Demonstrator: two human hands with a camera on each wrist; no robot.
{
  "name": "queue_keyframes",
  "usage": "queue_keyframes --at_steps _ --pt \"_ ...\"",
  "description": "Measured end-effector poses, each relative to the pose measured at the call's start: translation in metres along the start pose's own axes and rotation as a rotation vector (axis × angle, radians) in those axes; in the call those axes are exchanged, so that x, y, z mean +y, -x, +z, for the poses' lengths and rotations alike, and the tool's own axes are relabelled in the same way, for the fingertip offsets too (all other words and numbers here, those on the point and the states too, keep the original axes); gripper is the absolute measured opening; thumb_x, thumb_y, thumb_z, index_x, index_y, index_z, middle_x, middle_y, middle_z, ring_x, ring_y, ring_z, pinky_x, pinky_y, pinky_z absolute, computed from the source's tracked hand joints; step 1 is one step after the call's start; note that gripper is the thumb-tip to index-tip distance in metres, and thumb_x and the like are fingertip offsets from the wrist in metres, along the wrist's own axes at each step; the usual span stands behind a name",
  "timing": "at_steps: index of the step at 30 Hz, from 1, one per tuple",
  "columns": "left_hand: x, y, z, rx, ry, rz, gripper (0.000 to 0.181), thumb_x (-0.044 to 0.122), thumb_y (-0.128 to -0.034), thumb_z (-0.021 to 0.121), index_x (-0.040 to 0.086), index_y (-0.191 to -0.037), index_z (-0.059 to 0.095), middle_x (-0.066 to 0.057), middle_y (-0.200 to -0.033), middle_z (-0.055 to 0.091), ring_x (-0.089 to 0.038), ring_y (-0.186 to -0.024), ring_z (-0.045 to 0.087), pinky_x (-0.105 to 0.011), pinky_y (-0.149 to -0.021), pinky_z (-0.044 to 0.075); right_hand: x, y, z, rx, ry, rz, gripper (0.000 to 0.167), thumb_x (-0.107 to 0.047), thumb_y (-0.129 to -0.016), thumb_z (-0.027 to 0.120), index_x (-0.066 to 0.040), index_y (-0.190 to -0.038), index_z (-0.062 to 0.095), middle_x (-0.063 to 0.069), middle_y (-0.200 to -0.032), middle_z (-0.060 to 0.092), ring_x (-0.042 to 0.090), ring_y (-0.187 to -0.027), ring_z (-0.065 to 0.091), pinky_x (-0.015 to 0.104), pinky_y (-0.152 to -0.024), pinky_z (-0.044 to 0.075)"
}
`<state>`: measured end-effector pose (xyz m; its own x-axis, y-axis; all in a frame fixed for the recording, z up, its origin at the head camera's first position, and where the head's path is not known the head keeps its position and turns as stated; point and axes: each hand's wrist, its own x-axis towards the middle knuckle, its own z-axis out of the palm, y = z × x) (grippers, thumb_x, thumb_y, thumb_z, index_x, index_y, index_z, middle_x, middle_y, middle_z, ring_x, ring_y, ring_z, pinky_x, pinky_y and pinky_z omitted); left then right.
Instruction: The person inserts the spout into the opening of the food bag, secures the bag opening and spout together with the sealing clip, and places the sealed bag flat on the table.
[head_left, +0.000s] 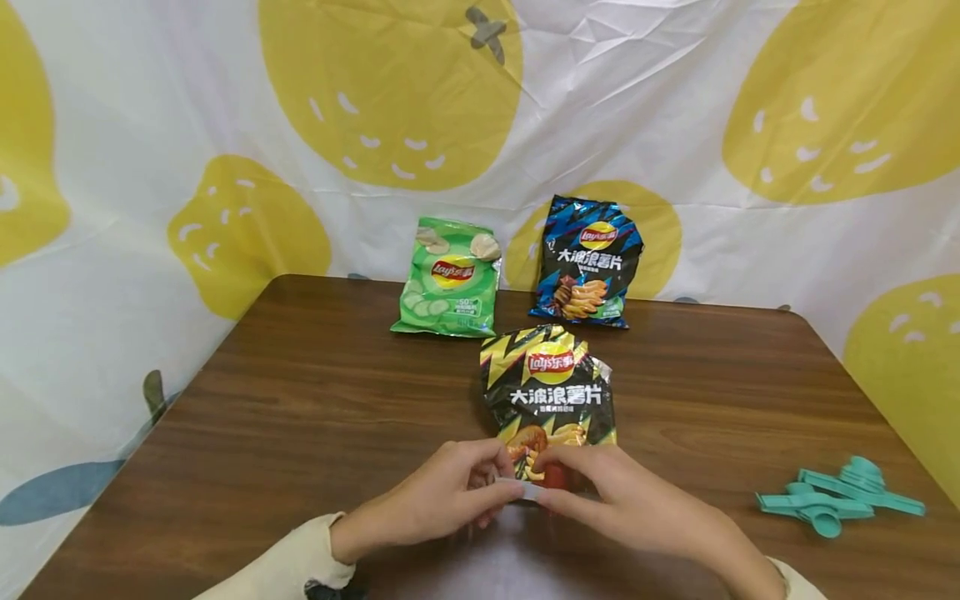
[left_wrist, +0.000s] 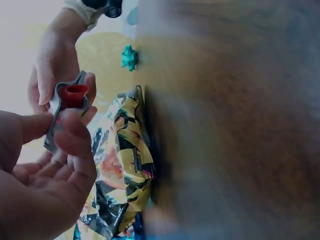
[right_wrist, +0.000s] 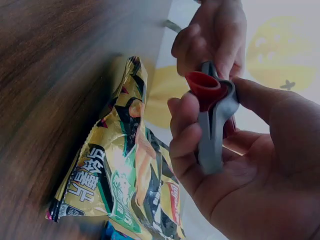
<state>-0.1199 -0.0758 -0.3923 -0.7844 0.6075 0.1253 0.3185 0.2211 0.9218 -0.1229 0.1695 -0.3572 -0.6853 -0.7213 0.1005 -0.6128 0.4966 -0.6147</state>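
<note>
Both ends of the grey clip (right_wrist: 216, 142) are gripped; from here I see its long axis crosswise between the left hand (head_left: 442, 493) and right hand (head_left: 633, 500), the black-and-yellow chip bag (head_left: 551, 396) just beyond, neither hand clearly nearer it.

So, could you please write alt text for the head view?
The left hand and right hand hold a gray-red clip before a yellow-black chip bag on a table; a green bag and blue bag stand behind, with teal clips at right.
</note>
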Motion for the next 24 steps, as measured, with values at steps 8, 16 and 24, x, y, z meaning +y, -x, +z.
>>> queue_keyframes --at_steps 8,16,24 --pt "-0.002 -0.001 0.004 0.095 -0.191 0.057 0.013 0.024 -0.0917 0.074 0.018 -0.084 0.065 0.013 -0.061 0.056 0.003 -0.051 0.048 -0.017 -0.047 0.040 0.006 -0.001 0.008 -0.028 -0.073 0.007 0.015 -0.039 -0.101 0.057 -0.026 -0.107 0.062 -0.014 -0.078 0.059 0.001 -0.057 0.057 0.023 -0.058 0.050" --pt "-0.002 -0.001 0.005 0.121 -0.249 0.071 0.016 0.022 -0.0894 0.076 0.016 -0.082 0.064 0.014 -0.055 0.053 0.006 -0.046 0.045 -0.016 -0.041 0.038 0.006 -0.003 0.011 0.048 0.069 -0.036 0.013 -0.039 -0.099 0.060 -0.026 -0.099 0.061 -0.020 -0.078 0.057 -0.001 -0.067 0.054 0.022 -0.062 0.048" --pt "-0.001 -0.003 -0.001 0.186 -0.325 0.134 0.018 0.022 -0.0886 0.077 0.012 -0.094 0.063 0.012 -0.059 0.053 0.008 -0.045 0.044 -0.014 -0.042 0.038 0.005 -0.003 0.005 0.022 -0.122 0.033 0.018 -0.030 -0.104 0.053 -0.017 -0.108 0.065 -0.010 -0.077 0.063 0.005 -0.057 0.062 0.024 -0.055 0.051"
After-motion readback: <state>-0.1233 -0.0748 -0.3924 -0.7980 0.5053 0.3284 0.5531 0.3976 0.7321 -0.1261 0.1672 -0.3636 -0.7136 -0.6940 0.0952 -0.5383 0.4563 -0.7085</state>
